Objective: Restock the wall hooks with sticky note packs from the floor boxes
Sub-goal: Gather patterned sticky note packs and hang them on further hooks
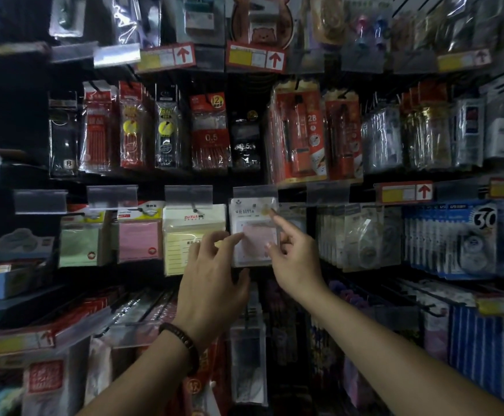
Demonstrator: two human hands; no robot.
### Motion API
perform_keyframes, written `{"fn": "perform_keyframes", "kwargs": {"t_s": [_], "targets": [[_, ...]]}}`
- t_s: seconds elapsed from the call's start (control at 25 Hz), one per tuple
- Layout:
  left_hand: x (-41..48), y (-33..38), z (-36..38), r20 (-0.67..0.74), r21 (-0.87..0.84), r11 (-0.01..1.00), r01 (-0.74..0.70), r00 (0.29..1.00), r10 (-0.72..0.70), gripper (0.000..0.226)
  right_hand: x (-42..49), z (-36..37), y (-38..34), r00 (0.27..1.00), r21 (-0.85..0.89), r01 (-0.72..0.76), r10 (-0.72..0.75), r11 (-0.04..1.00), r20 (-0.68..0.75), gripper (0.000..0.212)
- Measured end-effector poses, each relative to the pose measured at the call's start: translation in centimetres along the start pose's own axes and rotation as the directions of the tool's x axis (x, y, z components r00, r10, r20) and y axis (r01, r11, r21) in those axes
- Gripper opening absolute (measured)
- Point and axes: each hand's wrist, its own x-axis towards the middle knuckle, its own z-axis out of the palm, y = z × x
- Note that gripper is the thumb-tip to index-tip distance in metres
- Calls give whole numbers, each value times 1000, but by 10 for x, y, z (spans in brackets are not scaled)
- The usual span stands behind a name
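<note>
A clear pack of pale pink sticky notes (253, 223) hangs in the middle row of the wall display. My left hand (211, 283) holds its lower left edge, thumb under the bottom corner and fingers spread across the front. My right hand (292, 259) touches the pack's right side, with the index finger stretched up to its top right corner and the thumb on its front. To the left hang a yellow lined pack (192, 238), a pink pack (139, 241) and a green pack (79, 246). No floor boxes are in view.
Pen and refill packs (211, 133) fill the row above, with red-arrow price tags (405, 192) on the rails. Correction tape packs (467, 238) hang to the right. Below my arms more packs hang on long hooks (247, 349) that jut out toward me.
</note>
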Motion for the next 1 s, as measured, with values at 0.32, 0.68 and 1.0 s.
{"fn": "perform_keyframes", "kwargs": {"t_s": [0.32,0.68,1.0], "targets": [[-9,-1,-4,28,42,999,-30,999,29,54,18,2,-5,996,-459,-24,62,888,68,72],[-58,-9,-32,90,54,995,-82,993,77,39,1,-16,-30,994,-715,-35,100,698,49,66],[-173,-23,-46,255,13,999,-53,966,47,33,-118,-41,-9,975,-467,207,-219,859,30,26]]}}
